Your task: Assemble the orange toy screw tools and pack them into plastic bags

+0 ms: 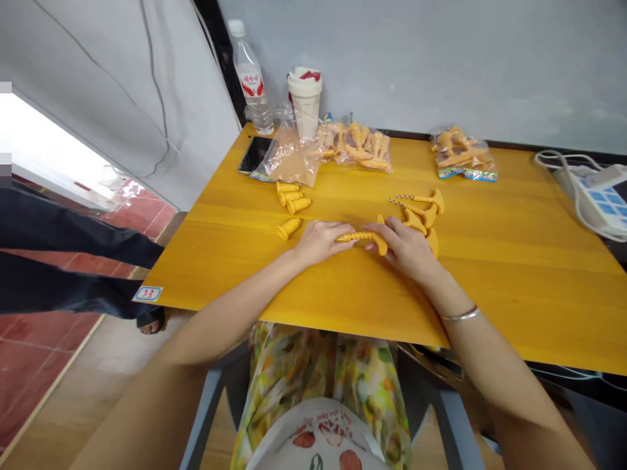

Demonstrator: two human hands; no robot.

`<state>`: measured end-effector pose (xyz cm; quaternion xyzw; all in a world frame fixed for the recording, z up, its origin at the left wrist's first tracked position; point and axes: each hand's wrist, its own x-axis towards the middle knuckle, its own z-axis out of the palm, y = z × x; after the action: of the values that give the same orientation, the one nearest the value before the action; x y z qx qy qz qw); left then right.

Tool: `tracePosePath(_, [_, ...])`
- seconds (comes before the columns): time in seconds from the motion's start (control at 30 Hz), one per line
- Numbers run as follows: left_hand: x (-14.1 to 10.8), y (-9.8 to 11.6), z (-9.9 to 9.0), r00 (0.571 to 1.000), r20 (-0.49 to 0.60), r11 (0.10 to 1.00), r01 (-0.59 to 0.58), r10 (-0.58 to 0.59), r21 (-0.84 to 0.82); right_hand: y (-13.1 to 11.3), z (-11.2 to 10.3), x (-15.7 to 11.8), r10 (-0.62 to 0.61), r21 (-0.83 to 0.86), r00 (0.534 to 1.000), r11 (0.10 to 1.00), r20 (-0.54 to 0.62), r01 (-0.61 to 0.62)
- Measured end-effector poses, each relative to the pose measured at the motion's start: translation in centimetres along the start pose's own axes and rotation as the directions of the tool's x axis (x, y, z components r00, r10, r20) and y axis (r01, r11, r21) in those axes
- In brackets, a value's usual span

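Observation:
A yellow T-handled corkscrew (363,236) lies level between my two hands, just above or on the table. My left hand (319,243) is closed at its narrow end, where the tip is covered by yellow plastic or my fingers. At the other end my right hand (405,247) grips near the curved handle. Beside my right hand lie several more corkscrews (425,207), some with bare metal spirals pointing left. Loose yellow caps (288,228) lie left of my left hand, with others in a small group (298,205) behind.
Along the back of the wooden table (514,287) stand a water bottle (253,88) and a pale cup (307,108). A phone (255,155), bags of yellow parts (365,147), another bag (463,155) and a power strip (602,202) lie there. A person's legs (73,261) are at left.

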<state>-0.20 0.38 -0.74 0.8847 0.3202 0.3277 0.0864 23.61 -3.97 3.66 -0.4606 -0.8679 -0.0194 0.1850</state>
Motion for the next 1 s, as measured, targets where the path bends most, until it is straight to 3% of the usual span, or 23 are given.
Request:
tracePosePath(0.13, [-0.1, 0.1, -0.2, 0.999, 0.027, 0.997, -0.044, 0.042, 0.057, -0.1, 0.5, 0.1, 0.04, 0.002, 0.999, 0.999, -0.008, -0.039])
tracePosePath(0.27, [-0.2, 0.0, -0.3, 0.997, 0.026, 0.992, -0.078, 0.076, 0.096, -0.4, 0.8, 0.1, 0.171, 0.135, 0.985, 0.976, 0.022, -0.173])
tracePosePath(0.37, [-0.1, 0.2, -0.1, 0.996, 0.016, 0.992, -0.086, 0.085, 0.097, -1.0, 0.6, 0.3, 0.28, 0.29, 0.954, 0.909, 0.111, -0.3])
tracePosePath(0.5, [0.3, 0.8, -0.2, 1.0, 0.014, 0.995, -0.027, 0.026, 0.093, -0.8, 0.1, 0.4, 0.302, 0.41, 0.923, 0.83, 0.24, -0.378])
tracePosePath(0.57, [0.5, 1.1, -0.7, 0.999, 0.033, 0.998, 0.017, -0.019, 0.064, 0.4, -0.3, 0.3, 0.323, 0.426, 0.922, 0.819, 0.212, -0.385])
tracePosePath(0.67, [0.6, 1.5, -1.7, 0.994, 0.112, 0.999, 0.012, -0.008, -0.031, 2.8, -1.5, -0.1, 0.45, 0.33, 0.892, 0.835, 0.049, -0.44])
tracePosePath(0.77, [0.4, 1.6, -2.7, 0.974, 0.224, 0.998, -0.013, 0.027, -0.065, 4.8, -2.7, -0.6, 0.537, 0.054, 0.842, 0.843, -0.049, -0.535])
tracePosePath(0.87, [0.4, 1.9, -3.3, 0.939, 0.344, 1.0, -0.008, 0.008, -0.003, 5.8, -3.5, -0.9, 0.523, -0.112, 0.852, 0.848, 0.026, -0.518])
tracePosePath(1.0, [0.7, 2.6, -3.6, 0.884, 0.467, 0.998, 0.012, -0.036, 0.055, 6.2, -3.7, -1.4, 0.44, -0.115, 0.868, 0.898, 0.231, -0.425])
